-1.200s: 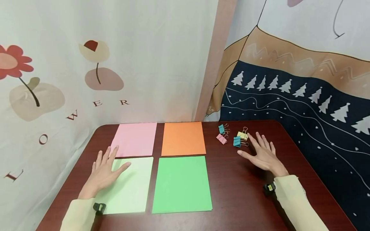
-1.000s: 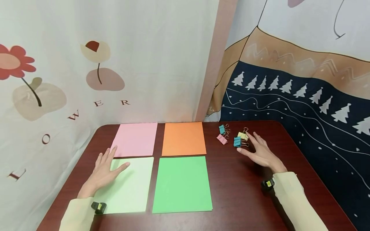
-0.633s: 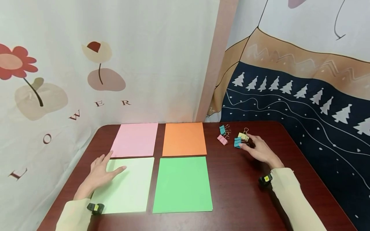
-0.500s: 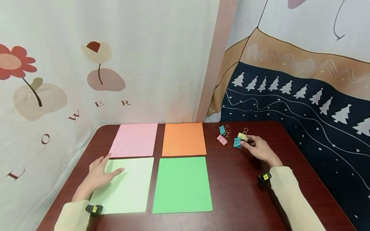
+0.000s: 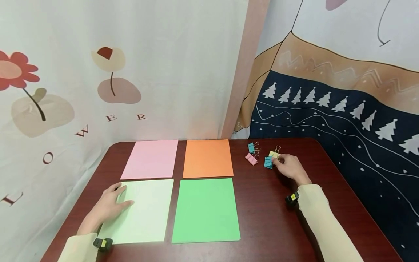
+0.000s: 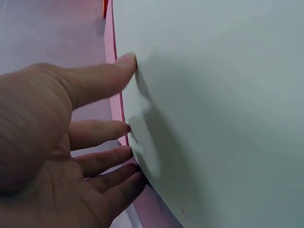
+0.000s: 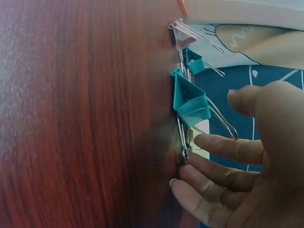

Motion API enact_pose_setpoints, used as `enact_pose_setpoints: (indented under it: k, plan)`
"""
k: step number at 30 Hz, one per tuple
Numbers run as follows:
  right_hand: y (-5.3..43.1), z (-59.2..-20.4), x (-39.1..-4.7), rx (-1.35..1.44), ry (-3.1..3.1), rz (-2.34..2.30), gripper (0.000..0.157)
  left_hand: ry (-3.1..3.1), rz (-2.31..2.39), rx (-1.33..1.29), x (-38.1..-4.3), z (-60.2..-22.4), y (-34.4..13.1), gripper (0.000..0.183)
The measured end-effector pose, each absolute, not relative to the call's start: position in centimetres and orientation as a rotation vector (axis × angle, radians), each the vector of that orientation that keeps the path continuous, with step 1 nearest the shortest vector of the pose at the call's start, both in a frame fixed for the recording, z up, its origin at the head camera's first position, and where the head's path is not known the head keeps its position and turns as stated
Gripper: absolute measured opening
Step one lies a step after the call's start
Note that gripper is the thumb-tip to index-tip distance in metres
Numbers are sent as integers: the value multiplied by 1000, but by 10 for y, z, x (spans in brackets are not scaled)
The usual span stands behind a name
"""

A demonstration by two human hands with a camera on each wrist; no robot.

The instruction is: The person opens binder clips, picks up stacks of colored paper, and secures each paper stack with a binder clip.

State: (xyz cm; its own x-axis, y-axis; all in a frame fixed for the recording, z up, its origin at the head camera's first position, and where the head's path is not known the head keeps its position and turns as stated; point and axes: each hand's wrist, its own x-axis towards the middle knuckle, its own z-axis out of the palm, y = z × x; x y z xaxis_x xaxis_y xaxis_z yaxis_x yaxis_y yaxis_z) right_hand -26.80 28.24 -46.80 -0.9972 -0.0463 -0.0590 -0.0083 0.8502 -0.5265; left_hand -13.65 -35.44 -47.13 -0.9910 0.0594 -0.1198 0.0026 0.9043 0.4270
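Observation:
My left hand lies at the left edge of a pale green paper sheet. In the left wrist view its thumb and fingertips touch or nearly touch the sheet, fingers fairly straight. On the right, my right hand is at the larger teal binder clip, beside a yellow binder clip. The right wrist view shows thumb and fingers spread around the teal clip's wire handles, the thumb apart from them. Fingertips partly cover the yellow clip.
Pink, orange and bright green sheets lie on the dark wooden table. A small teal clip and a pink clip lie left of the larger one. Printed curtains hang behind the table.
My right hand has moved left to the larger teal clip, its fingers drawing closer together. My left hand has moved down and toward me, to the pale green sheet's left edge.

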Motion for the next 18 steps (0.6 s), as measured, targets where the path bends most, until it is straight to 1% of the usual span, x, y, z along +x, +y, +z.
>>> enact_pose_setpoints:
  k: [5, 12, 14, 18]
  plan:
    - [281, -469, -271, -79, 2994, -834, 41, 2952, 675, 45, -136, -472, -353, 75]
    - [281, -470, -270, 1, 2963, -887, 36, 2975, 702, -40, -140, -473, -351, 70]
    - [281, -470, -268, 10, 2960, -907, 34, 2997, 668, -74, -140, -472, -350, 73]
    - [281, -469, -268, 13, 2945, -940, 34, 2985, 566, -234, -138, -466, -349, 88]
